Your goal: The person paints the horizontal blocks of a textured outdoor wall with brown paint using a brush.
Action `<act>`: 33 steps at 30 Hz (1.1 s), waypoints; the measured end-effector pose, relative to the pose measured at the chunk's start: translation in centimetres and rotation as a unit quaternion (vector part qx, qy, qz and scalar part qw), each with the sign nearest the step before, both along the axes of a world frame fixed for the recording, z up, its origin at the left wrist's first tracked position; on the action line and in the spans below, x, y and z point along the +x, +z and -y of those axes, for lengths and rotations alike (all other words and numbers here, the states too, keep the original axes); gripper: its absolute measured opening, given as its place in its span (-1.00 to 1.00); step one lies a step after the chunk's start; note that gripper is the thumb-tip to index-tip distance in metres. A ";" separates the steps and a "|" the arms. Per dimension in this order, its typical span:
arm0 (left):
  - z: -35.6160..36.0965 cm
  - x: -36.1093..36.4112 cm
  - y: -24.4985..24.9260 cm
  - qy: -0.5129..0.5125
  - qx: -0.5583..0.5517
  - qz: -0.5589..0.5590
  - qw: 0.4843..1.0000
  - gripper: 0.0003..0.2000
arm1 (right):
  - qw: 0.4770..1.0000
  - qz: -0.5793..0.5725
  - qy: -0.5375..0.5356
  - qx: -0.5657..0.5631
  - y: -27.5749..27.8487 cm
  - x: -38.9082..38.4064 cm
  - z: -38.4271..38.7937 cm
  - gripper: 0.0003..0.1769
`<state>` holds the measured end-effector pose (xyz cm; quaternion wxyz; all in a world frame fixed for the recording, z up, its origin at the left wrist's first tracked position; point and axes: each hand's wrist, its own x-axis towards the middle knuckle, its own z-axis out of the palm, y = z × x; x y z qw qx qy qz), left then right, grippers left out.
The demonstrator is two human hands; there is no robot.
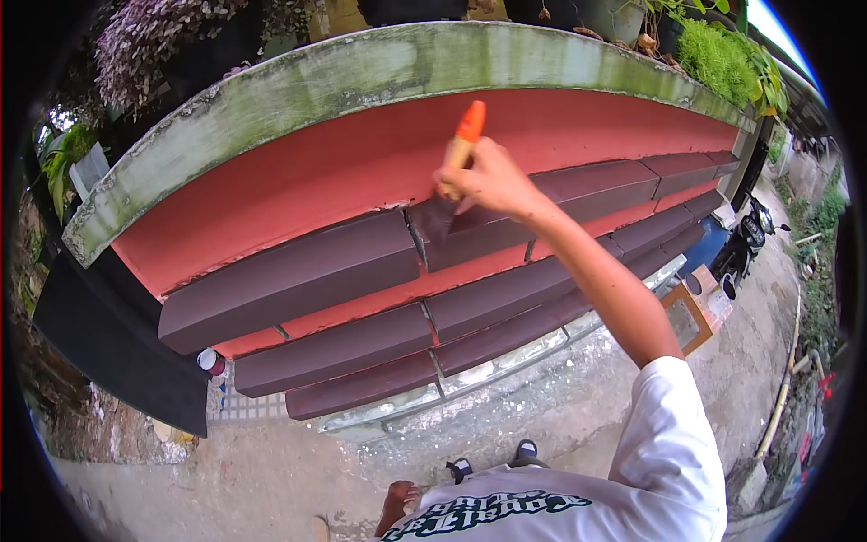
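Observation:
My right hand (pixel 492 181) is closed around a paintbrush (pixel 463 144) with a wooden handle and an orange end. Its dark bristles point down against the upper brown ledge (pixel 524 212), just right of a vertical gap. Motion blurs the bristles a little. Low in the view, close to my shirt, my left hand (pixel 401 499) hangs with its fingers curled in. Whether anything is inside those fingers is hidden. Behind the ledges is a salmon-red wall (pixel 343 172), and more brown ledges (pixel 334 350) step down below.
A mossy concrete rim (pixel 361 68) with potted plants runs above the wall. A small paint can (pixel 211 362) stands by the lower left ledges, near a black sheet (pixel 117 334). Rightward are a blue drum (pixel 706 244), a wooden-framed box (pixel 688 318) and a motorbike (pixel 748 239).

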<state>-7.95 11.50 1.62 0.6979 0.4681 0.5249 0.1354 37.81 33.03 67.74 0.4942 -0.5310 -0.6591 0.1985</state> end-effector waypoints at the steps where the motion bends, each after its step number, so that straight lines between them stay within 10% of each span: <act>1: -0.5 0.3 0.3 0.031 -0.045 -0.008 0.998 -0.70 | 1.000 -0.025 0.005 -0.011 -0.6 1.4 0.2 -0.75; 9: -2.4 1.2 -1.6 0.114 -0.210 -0.105 0.965 -0.69 | 0.897 0.286 -0.335 0.037 1.7 14.2 4.9 -0.68; 15: 0.3 -0.1 -1.8 0.118 -0.248 -0.100 0.956 -0.69 | 0.874 0.408 -0.243 0.101 -0.1 3.9 0.6 -0.73; 22: 1.0 -1.3 -2.9 0.109 -0.239 -0.112 0.958 -0.68 | 0.996 0.087 -0.026 0.012 1.3 -3.1 -3.3 -0.72; 33: -2.2 0.3 -1.6 0.090 -0.216 -0.116 0.965 -0.65 | 0.997 -0.027 -0.069 0.009 -1.3 8.0 -1.5 -0.79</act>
